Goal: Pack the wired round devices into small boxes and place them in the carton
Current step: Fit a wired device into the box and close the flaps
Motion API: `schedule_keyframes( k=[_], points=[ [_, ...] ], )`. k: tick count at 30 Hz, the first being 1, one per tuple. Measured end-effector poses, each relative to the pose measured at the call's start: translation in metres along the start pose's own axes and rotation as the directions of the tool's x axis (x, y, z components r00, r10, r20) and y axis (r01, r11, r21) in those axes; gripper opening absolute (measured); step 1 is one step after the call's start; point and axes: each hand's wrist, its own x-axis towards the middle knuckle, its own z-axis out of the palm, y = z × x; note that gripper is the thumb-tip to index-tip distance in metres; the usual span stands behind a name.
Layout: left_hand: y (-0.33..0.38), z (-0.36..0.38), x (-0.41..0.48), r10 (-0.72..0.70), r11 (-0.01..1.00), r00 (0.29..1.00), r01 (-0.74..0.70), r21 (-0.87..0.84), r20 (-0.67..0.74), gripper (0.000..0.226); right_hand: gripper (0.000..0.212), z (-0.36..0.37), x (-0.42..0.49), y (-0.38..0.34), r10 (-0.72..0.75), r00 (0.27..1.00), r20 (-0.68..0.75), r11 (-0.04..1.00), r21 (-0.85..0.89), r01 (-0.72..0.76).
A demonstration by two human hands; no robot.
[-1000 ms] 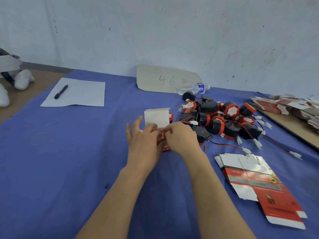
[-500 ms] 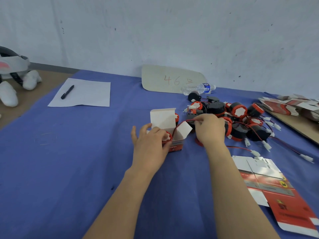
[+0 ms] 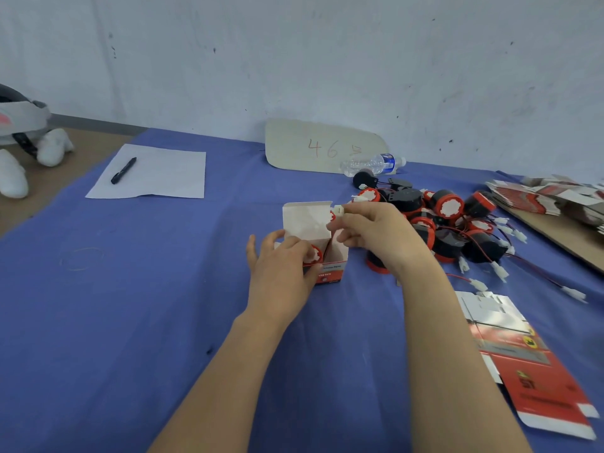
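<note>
A small red and white box (image 3: 330,271) stands open on the blue cloth, its white lid flap (image 3: 305,220) upright. A round black and red device (image 3: 314,255) sits in the box mouth under my left hand (image 3: 282,273), which grips the box's left side. My right hand (image 3: 376,228) pinches the device's white connector (image 3: 338,210) above the box, with the thin wire running down into it. A pile of round wired devices (image 3: 447,223) lies to the right of the box. No carton is in view.
Flat unfolded red boxes (image 3: 523,361) lie at the near right, and more are stacked on a board (image 3: 555,197) at the far right. A water bottle (image 3: 372,164) and a cardboard sign (image 3: 323,147) lie at the back. Paper with a pen (image 3: 123,170) lies far left.
My right hand left the box, reached to the pile, then came back over the box holding the white connector. My left hand stayed on the box.
</note>
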Motion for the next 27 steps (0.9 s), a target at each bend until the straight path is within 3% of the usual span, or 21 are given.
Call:
schedule_keyframes(
  k=[3, 7, 9, 11, 16, 20, 23, 27],
  points=[
    [0.001, 0.001, 0.000, 0.006, 1.000, 1.000, -0.006, -0.001, -0.001, 0.021, 0.029, 0.011, 0.007, 0.000, -0.038, 0.999, -0.009, 0.998, -0.055, 0.037],
    [0.001, 0.002, 0.000, 0.009, 1.000, 1.000, -0.010, -0.017, -0.014, 0.020, 0.025, 0.038, 0.020, -0.003, -0.165, 0.979, -0.116, 0.946, -0.300, 0.124],
    [0.000, 0.003, 0.000, 0.012, 0.999, 1.000, -0.012, -0.031, -0.015, 0.019, 0.021, 0.041, 0.024, -0.004, -0.162, 0.956, -0.244, 0.956, -0.280, 0.090],
    [-0.001, 0.003, 0.000, 0.014, 0.999, 1.000, -0.015, -0.033, -0.013, 0.019, 0.022, 0.041, 0.023, -0.005, -0.140, 0.954, -0.266, 0.968, -0.238, 0.076],
    [0.001, 0.004, 0.003, -0.001, 1.000, 1.000, 0.000, -0.019, -0.010, 0.018, 0.026, 0.035, 0.004, -0.012, -0.111, 0.986, 0.126, 0.912, -0.382, 0.152],
    [-0.001, 0.003, 0.003, -0.008, 1.000, 1.000, 0.008, -0.011, 0.003, 0.021, 0.039, 0.015, -0.007, -0.017, -0.025, 0.953, 0.301, 0.908, -0.392, 0.148],
    [-0.001, 0.003, 0.002, -0.012, 0.999, 1.000, 0.012, -0.030, -0.005, 0.020, 0.025, 0.011, -0.007, -0.014, -0.103, 0.970, 0.221, 0.898, -0.398, 0.186],
    [-0.001, 0.003, 0.000, 0.000, 0.999, 1.000, 0.000, -0.041, -0.011, 0.019, 0.045, 0.026, -0.003, -0.002, -0.182, 0.983, 0.008, 0.845, -0.510, 0.160]
  ],
)
